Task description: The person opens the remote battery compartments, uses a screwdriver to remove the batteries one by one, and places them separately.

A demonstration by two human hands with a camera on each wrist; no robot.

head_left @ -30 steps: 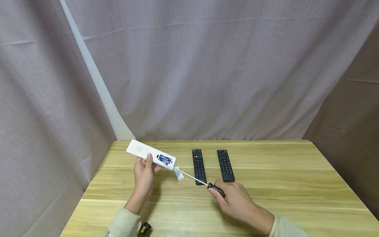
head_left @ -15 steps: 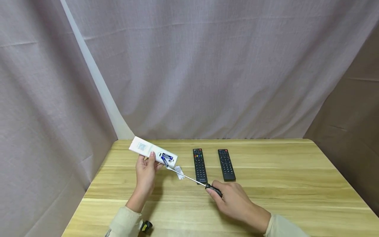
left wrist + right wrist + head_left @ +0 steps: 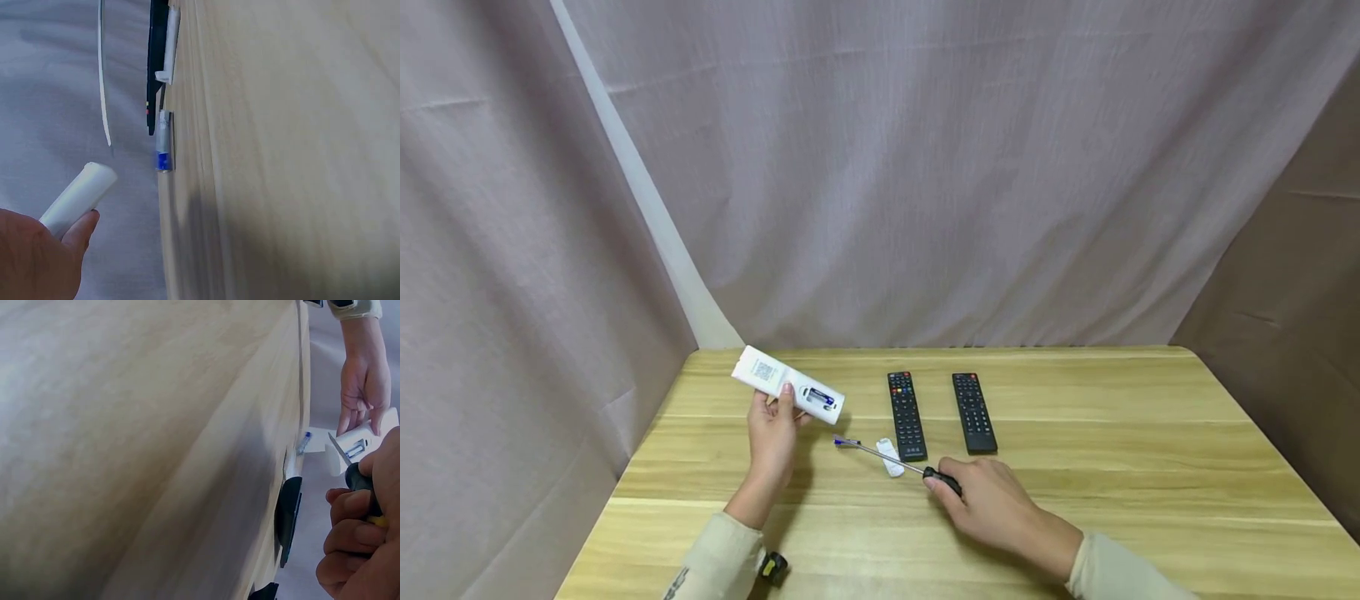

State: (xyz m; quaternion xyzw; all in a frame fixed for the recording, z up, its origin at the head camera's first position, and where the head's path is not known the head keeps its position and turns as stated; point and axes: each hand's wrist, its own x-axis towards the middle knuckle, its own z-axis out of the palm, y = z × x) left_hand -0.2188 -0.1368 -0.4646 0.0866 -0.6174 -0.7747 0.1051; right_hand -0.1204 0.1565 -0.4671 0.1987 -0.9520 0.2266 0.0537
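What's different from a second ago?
One blue-and-silver cylindrical battery has dropped out of the rectangular white plastic remote; another battery remains inside. The flat white plastic cover moved right. Nothing was grabbed or released: the left hand still holds the white remote, the right hand the black-handled metal screwdriver. The left long black remote and right long black remote stayed put.

Curtained-off spot, room type unclear: greyish drapes (image 3: 925,167) behind and beside wood-grain table (image 3: 1150,475)
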